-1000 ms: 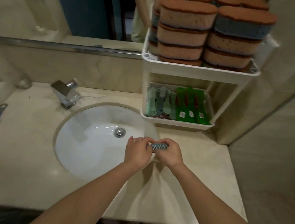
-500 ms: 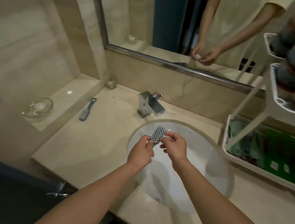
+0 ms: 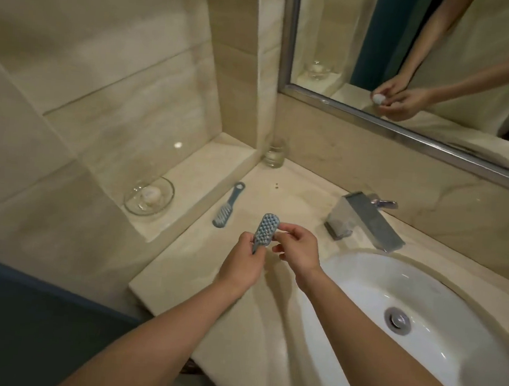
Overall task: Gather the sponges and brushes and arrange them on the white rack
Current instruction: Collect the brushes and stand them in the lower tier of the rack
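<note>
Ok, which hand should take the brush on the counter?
Probably right. The left hand grips the held brush by its handle; the right hand only pinches its head and could let go. The counter brush lies ahead, slightly left.

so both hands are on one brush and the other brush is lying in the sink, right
Not the sink. The left hand and right hand do hold one brush, but the other brush lies on the counter by the ledge, as the head view shows.
</note>
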Demonstrator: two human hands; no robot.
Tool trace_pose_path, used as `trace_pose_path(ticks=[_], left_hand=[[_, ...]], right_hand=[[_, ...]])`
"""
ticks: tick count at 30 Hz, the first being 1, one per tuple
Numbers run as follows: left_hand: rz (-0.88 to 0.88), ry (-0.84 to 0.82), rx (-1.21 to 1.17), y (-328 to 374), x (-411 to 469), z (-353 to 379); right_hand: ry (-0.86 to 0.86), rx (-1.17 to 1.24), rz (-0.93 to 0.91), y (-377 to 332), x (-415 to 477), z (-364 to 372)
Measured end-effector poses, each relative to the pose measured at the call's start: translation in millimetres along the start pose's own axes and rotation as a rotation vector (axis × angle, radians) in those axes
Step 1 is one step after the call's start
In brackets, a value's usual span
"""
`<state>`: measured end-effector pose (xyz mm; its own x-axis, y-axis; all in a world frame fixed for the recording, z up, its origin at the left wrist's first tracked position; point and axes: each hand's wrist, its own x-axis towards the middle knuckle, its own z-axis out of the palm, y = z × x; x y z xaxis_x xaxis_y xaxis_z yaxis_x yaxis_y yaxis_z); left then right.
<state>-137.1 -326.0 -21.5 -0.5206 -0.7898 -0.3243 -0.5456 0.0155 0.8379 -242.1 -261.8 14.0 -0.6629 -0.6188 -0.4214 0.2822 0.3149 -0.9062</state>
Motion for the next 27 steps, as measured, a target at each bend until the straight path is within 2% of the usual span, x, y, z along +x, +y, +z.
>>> trace_pose_path(ticks=[4,10,13,19,24,27], left_hand=[[-0.089,0.107,-0.027,-19,28,-31],[-0.133,0.230,-0.104,-44,53,-58],[-0.174,0.258,-0.152,-54,61,-65],[-0.192,0.245,-0.261,-63,68,-67],[-0.198,0.246,-0.307,-62,68,-64],[-0.200,0.249,-0.313,-60,67,-64]], right_hand=[[-0.103,-0.226,-0.071,-1,39,42],[-0.270,-1.015,-0.330,-1,92,91],[-0.345,-1.252,-0.487,0,109,106],[-0.406,-1.369,-0.741,2,124,115],[-0.353,-1.509,-0.755,1,125,116],[-0.352,-1.557,-0.699,-1,123,118]])
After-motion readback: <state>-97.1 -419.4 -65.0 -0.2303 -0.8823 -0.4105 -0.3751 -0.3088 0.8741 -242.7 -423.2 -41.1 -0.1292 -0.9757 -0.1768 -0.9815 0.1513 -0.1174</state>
